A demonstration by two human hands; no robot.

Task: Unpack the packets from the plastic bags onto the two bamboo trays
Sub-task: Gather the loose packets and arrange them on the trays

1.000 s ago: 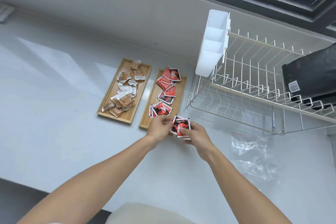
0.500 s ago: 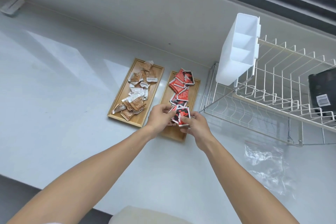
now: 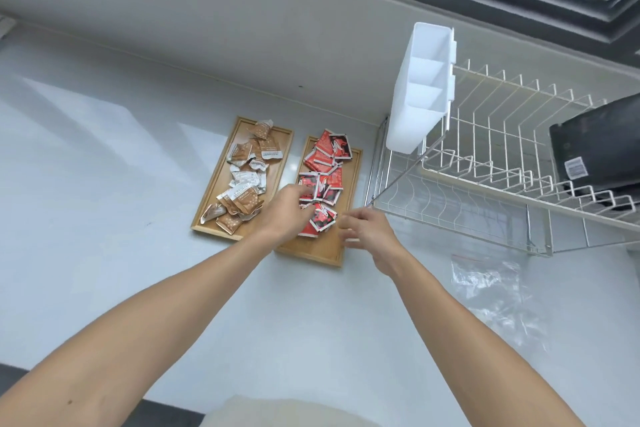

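Two bamboo trays lie side by side on the white counter. The left tray (image 3: 281,139) holds several brown packets (image 3: 246,184). The right tray (image 3: 325,250) holds several red and black packets (image 3: 328,152). My left hand (image 3: 285,213) lies over the near half of the red pile, fingers spread and touching the packets, gripping none that I can see. My right hand (image 3: 369,230) hovers at that tray's near right edge with loosely parted fingers and nothing in it. An empty clear plastic bag (image 3: 491,288) lies crumpled on the counter to the right.
A white wire dish rack (image 3: 485,166) stands right of the trays, with a white plastic cutlery caddy (image 3: 419,90) hung on its left end and a black object (image 3: 602,142) resting in it. A wall and a window frame run along the back.
The red packets that both hands held together now lie on the right tray. My left hand has reached onto the pile, and my right hand has drawn off to the right, empty.
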